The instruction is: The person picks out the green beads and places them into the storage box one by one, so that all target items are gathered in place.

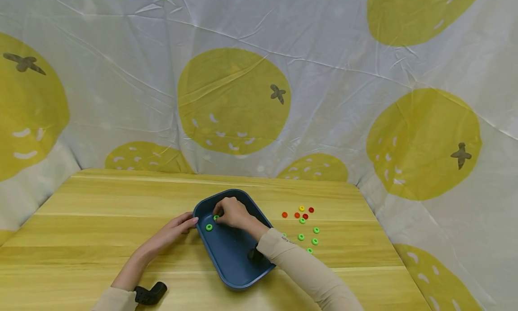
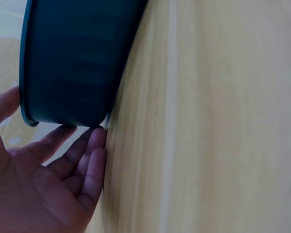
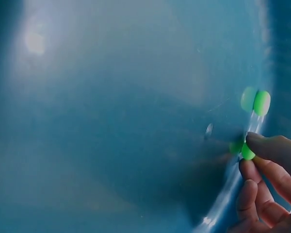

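Left of the frame's lower centre, your left hand [image 1: 180, 224] is loosely spread, its thumb and fingertips touching the outside of the blue tray [image 1: 238, 257]. Inside, the loose green ring [image 1: 209, 227] lies just left of the pinched green ring [image 1: 216, 218], held between your right hand's [image 1: 232, 212] thumb and fingertip. Right of centre, coloured rings [image 1: 301, 237] dot the table [image 1: 356, 239].
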